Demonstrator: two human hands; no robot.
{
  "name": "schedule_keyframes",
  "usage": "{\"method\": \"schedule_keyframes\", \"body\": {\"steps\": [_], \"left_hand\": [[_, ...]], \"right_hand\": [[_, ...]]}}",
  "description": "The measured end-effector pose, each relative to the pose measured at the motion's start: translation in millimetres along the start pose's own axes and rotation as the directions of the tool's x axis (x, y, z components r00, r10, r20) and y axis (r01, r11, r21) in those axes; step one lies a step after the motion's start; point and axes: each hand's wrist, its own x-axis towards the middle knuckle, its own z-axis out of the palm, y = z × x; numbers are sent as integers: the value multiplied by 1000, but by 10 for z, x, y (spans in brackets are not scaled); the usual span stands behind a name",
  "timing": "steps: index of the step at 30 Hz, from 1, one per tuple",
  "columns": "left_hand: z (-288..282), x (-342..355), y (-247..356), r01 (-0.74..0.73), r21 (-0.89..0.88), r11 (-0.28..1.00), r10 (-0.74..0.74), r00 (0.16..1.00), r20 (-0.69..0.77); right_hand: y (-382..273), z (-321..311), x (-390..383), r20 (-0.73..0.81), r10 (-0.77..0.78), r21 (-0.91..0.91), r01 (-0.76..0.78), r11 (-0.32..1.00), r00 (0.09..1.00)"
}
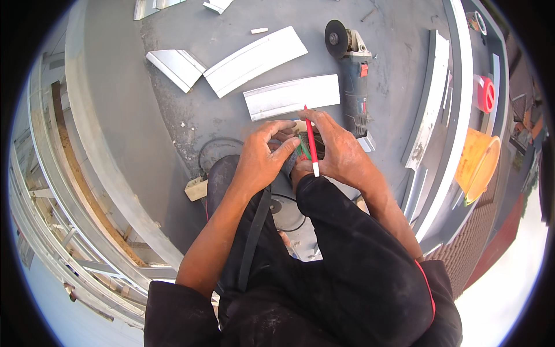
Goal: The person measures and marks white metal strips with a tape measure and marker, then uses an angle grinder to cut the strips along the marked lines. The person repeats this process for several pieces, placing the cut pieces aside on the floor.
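A slim red pencil (311, 139) with a white end stands out from my right hand (342, 151), which is closed around it between thumb and fingers. My left hand (260, 155) is beside it with curled fingers, the thumb reaching toward a small green and dark item (303, 149) between the hands. What the left fingers grip is partly hidden. Just beyond the hands lies a white metal profile piece (292, 95). An angle grinder (354, 81) with a dark disc lies to the right of that piece.
More cut white profiles (257, 61) and an angled piece (176, 68) lie farther off on the grey surface. At the right are long white strips (429, 98), a raised edge (462, 115), an orange bucket (477, 165) and a red-lidded container (485, 94). A socket block (196, 188) sits left of my knee.
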Motion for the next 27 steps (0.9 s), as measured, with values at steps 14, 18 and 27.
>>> {"method": "schedule_keyframes", "body": {"steps": [14, 18, 27], "left_hand": [[-485, 328, -551, 298, -214, 930, -341, 917, -205], [-376, 387, -556, 351, -136, 926, -376, 881, -287], [-321, 301, -705, 399, 48, 916, -347, 846, -404]], "right_hand": [[453, -132, 279, -162, -103, -464, 16, 886, 981], [545, -51, 227, -181, -85, -537, -26, 843, 980], [601, 187, 205, -242, -111, -632, -70, 772, 964]]}}
